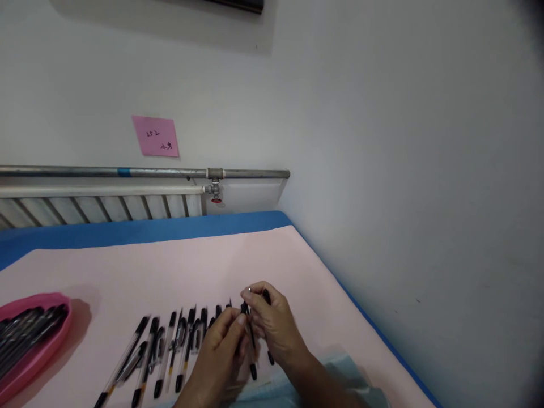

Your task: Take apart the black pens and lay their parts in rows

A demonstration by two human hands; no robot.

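My left hand [223, 343] is closed, thumb and forefinger pinching the black end of a pen [250, 348]. The pen slants down between my hands, with a black lower end. My right hand [274, 320] is closed too, its thumb and fingertips pinched at the pen's upper tip; the small part there is too blurred to make out. Another black pen piece [266, 296] shows by the right hand's fingers, and it is unclear whether the hand holds it. Left of my hands lie several clear-barrelled pens [164, 354] in a row, with loose black caps [159, 344] among them.
A pink basket [70, 323] full of dark pens or pen parts stands at the left. Light-blue plastic [340, 377] lies at the table's front. The pink tabletop [170, 266] has a blue border and meets walls behind and right. A pipe [170, 172] and radiator [97, 209] run behind.
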